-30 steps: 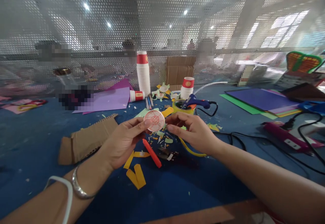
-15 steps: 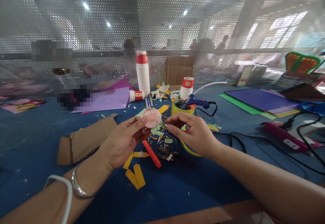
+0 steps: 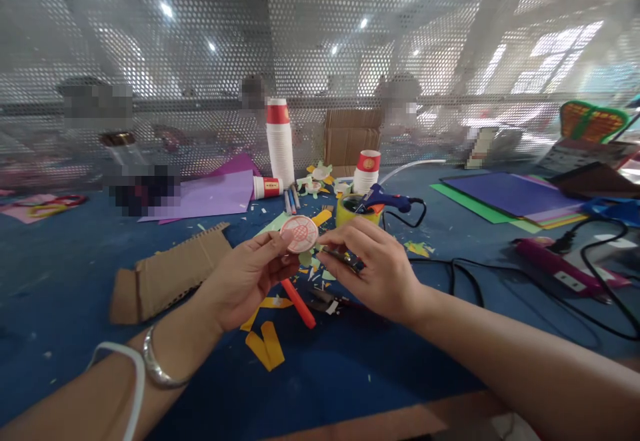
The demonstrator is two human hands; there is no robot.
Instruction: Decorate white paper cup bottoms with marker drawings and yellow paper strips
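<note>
If squeezing too hard, easy to crease the disc or lose hold of it. Held up over the table, pinched only at the nine o'clock edge by the left hand. Possible also to smudge by rubbing, if inked and damp. Round and whitish to look at, with orange-red lines and a netted patch in the middle. At three o'clock, close by the rim, the right hand, fingertips narrowed; cannot tell whether around anything. At six, a red stick; near seven, yellow strips. Between two and three, a glue gun resting on a roll: easily toppled by a careless swing of the right arm. Past three, a cord, snaggable likewise.
</note>
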